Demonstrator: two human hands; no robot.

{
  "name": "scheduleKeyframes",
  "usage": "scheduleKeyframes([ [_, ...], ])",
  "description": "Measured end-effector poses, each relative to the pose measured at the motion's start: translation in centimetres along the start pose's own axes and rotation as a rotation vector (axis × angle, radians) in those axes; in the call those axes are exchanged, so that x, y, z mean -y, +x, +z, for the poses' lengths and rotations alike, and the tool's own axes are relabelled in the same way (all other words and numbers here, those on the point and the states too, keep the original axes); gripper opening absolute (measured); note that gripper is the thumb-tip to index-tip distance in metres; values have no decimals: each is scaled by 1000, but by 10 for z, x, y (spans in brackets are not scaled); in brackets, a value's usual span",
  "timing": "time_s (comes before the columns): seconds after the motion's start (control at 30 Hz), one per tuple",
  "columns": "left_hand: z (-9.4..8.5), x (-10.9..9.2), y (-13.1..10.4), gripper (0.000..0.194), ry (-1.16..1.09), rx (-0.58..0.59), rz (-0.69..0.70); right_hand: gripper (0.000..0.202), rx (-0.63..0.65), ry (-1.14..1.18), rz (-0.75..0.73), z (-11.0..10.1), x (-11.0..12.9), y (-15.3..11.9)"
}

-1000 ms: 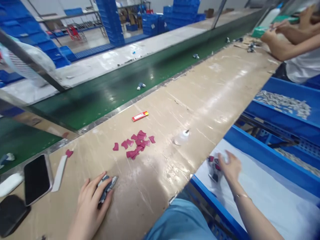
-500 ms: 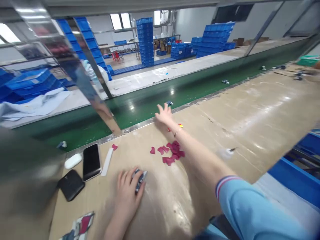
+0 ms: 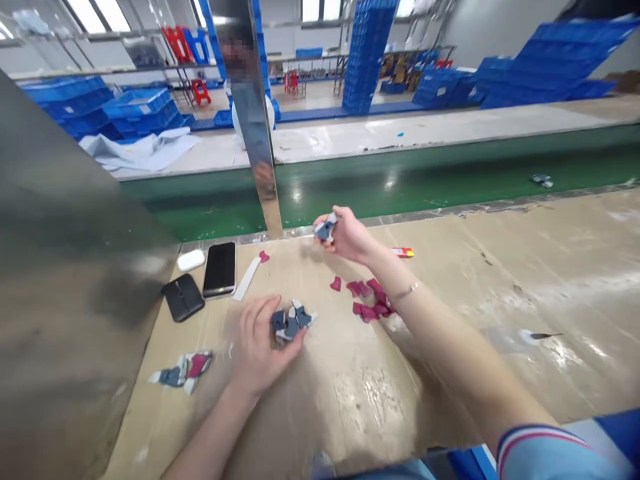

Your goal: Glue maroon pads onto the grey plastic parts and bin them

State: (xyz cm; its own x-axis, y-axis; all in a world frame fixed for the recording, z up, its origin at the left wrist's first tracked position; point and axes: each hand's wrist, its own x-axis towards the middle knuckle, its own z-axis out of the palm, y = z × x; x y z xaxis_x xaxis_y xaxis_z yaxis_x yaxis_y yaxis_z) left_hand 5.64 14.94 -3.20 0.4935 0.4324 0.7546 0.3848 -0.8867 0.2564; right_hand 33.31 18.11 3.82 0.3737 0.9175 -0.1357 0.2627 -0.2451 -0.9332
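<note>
My right hand (image 3: 347, 235) is closed on a small dark blue-and-white piece (image 3: 326, 228), held up near the table's back edge. On the table, my left hand (image 3: 265, 343) curls around a cluster of similar blue-and-white pieces (image 3: 291, 321), thumb on the near side and fingers on the far side. Several loose maroon pieces (image 3: 369, 311) lie below my right forearm. Left of my left hand rests another group of blue, white and maroon pieces (image 3: 183, 370). What exactly these flat, odd-shaped pieces are, I cannot tell.
Behind the table runs a green conveyor belt (image 3: 425, 190) with one more blue-and-white piece (image 3: 542, 181). A metal post (image 3: 260, 133) rises at the belt. A phone (image 3: 220, 269), black wallet-like item (image 3: 183, 297), white case (image 3: 191, 260) and white strip (image 3: 247, 279) lie at left.
My right hand has picked up the blue-and-white piece from the belt and drawn it back over the table edge. My left hand has uncovered more of its cluster. The view has swung left.
</note>
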Motion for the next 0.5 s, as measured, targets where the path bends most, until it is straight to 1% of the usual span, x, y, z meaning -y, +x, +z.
scheduleKeyframes([
  [0.03,-4,-5,1,64,-13,-29,11,74,101,39,-3,17,-2,-25],
  [0.07,-8,-12,2,74,-44,-21,13,78,187,68,0,31,-6,-52],
  [0.1,-12,-21,3,81,-86,25,9,77,255,89,6,41,-11,-80],
  [0.13,-16,-30,4,82,-137,101,2,76,310,105,-5,47,-17,-107],
  [0.17,-21,-41,5,78,-189,193,-6,76,331,113,-51,50,-22,-132],
  [0.23,-29,-59,7,68,-288,349,-34,76,326,112,-109,50,-33,-170],
  [0.27,-32,-66,7,65,-334,401,-57,74,310,102,-124,48,-37,-183],
  [0.33,-38,-75,8,67,-425,468,-123,67,278,69,-114,45,-44,-198],
  [0.43,-40,-79,7,71,-560,563,-231,55,269,80,-82,40,-50,-205],
  [0.5,-38,-79,6,73,-651,613,-300,55,297,130,-60,38,-50,-206],
])
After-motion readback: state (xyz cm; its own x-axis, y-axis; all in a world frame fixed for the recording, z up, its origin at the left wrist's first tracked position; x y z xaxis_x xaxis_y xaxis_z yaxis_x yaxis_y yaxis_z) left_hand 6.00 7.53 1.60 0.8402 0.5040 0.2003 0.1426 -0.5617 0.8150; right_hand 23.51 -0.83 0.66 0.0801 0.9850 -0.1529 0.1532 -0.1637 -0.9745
